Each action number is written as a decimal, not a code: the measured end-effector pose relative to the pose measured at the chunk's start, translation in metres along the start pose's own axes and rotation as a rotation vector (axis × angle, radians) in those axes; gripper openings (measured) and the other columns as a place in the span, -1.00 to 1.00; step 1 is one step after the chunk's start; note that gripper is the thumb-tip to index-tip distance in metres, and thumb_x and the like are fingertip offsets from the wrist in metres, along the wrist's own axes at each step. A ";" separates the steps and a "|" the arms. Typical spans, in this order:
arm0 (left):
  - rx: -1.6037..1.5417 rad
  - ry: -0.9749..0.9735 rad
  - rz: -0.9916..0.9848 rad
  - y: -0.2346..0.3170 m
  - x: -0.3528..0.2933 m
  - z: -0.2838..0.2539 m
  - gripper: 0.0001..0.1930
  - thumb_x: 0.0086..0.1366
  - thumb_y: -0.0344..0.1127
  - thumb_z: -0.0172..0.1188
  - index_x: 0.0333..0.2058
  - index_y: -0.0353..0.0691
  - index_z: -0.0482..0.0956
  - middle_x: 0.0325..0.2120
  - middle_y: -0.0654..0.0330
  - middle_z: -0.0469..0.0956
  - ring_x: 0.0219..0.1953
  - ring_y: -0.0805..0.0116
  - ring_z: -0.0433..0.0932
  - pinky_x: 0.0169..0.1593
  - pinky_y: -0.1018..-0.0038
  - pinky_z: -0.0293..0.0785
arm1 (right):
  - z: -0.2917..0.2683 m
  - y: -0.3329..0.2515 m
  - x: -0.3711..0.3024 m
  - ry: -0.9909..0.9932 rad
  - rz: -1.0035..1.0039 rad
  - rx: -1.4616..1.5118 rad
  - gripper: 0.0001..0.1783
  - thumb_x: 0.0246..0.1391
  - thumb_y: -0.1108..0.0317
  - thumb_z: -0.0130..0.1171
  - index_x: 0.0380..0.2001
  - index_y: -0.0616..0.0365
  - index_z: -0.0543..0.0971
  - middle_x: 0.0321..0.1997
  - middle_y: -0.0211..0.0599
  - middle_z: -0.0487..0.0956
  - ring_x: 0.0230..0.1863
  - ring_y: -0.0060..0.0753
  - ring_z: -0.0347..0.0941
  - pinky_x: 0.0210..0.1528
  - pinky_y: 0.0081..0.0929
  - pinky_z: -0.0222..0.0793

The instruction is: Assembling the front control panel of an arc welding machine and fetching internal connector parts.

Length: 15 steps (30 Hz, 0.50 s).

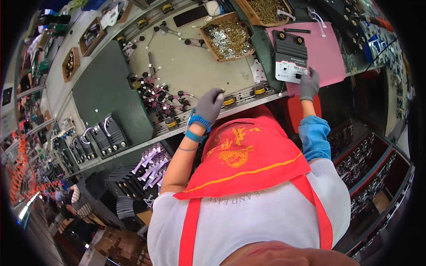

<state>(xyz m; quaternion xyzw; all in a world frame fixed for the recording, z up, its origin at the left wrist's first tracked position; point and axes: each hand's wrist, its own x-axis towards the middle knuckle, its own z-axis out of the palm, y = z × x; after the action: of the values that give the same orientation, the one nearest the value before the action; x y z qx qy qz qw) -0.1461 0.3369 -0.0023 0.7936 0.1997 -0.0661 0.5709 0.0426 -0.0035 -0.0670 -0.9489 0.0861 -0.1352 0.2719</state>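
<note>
On the right, a flat black device housing (290,54) with a white label end and two brass-coloured terminals lies on a pink sheet (326,51). My right hand (309,84), in a grey glove, grips the near right corner of its labelled end. Over the near edge of the bench is my left hand (209,105), also gloved, with its fingers curled in. Whatever those fingers hold, if anything, is too small to make out. A cardboard box (217,56) of silver washers and brass-coloured hardware stands beyond, between the hands.
Small black parts with wires (162,95) are piled left of my left hand. A roller rail (239,98) runs along the bench's near edge. Another box of brass-coloured hardware (268,11) and a phone-like black slab (190,16) are farther back. Black housings (111,135) stand at left.
</note>
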 end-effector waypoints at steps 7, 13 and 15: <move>0.132 -0.128 0.060 0.037 0.018 0.113 -0.75 0.21 -0.22 0.05 -0.22 -0.23 0.52 -0.32 -0.03 0.55 -0.21 -0.02 0.52 -0.11 0.22 0.43 | 0.018 0.088 0.055 -0.678 0.413 0.572 -0.42 0.05 0.08 0.23 -0.03 0.36 0.45 -0.14 -0.26 0.52 -0.21 -0.50 0.42 -0.20 -0.56 0.37; 0.209 -0.001 -0.024 0.034 -0.008 0.114 -0.72 0.21 -0.18 0.03 -0.20 -0.21 0.51 -0.28 0.00 0.54 -0.17 -0.01 0.50 -0.09 0.19 0.42 | -0.020 0.036 0.058 -1.246 0.412 0.931 -0.66 0.24 0.09 -0.04 -0.06 0.04 0.47 -0.14 -0.53 0.55 -0.26 -0.65 0.48 -0.41 -0.65 0.28; 0.184 0.123 -0.079 0.031 -0.024 0.100 -0.72 0.21 -0.18 0.03 -0.20 -0.21 0.51 -0.29 0.01 0.55 -0.17 0.00 0.50 -0.07 0.21 0.42 | -0.027 0.000 0.058 -1.417 0.501 0.903 -0.59 0.23 0.09 -0.01 -0.04 0.18 0.44 -0.11 -0.39 0.54 -0.19 -0.54 0.50 -0.30 -0.59 0.35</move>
<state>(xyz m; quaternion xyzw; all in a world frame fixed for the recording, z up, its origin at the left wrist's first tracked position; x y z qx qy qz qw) -0.1434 0.2290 -0.0008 0.8368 0.2585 -0.0576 0.4792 0.0892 -0.0303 -0.0326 -0.5645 0.0409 0.5284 0.6328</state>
